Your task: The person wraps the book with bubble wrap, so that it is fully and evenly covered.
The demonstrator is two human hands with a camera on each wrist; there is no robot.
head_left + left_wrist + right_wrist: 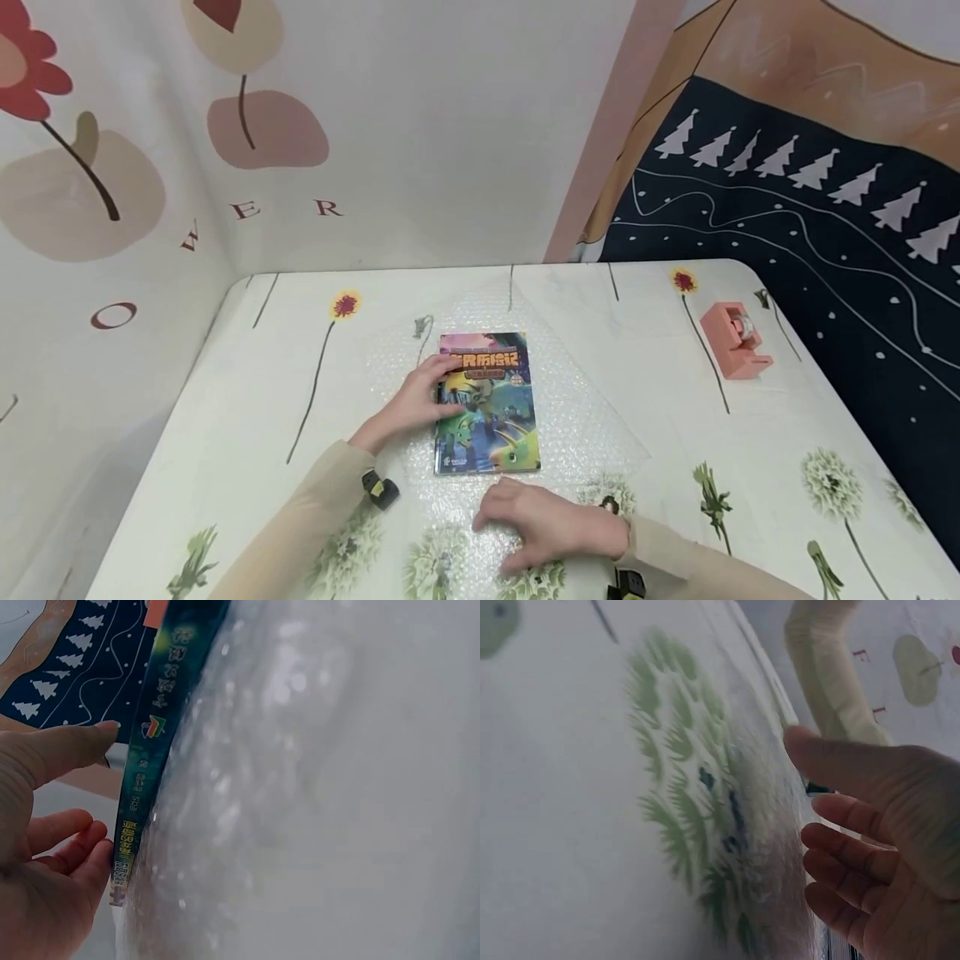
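Note:
A colourful paperback book [498, 425] with a cartoon cover lies face up on a sheet of bubble wrap [581, 417]. My left hand [417, 400] rests over the book's left edge, its relaxed fingers on the cover. The left wrist view shows the book's spine [154, 750] edge-on, thumb and fingertips close beside it on the cover side. Just below the book's bottom edge is my right hand [536, 521], over the near part of the wrap, fingers loosely bent and holding nothing. In the right wrist view, its fingertips [817, 836] hover close to the wrap.
A pink tape dispenser [731, 342] with a roll in it stands at the right of the table. The table is covered by a flower-printed white cloth [247, 433]. Printed curtains hang behind the table and along its sides.

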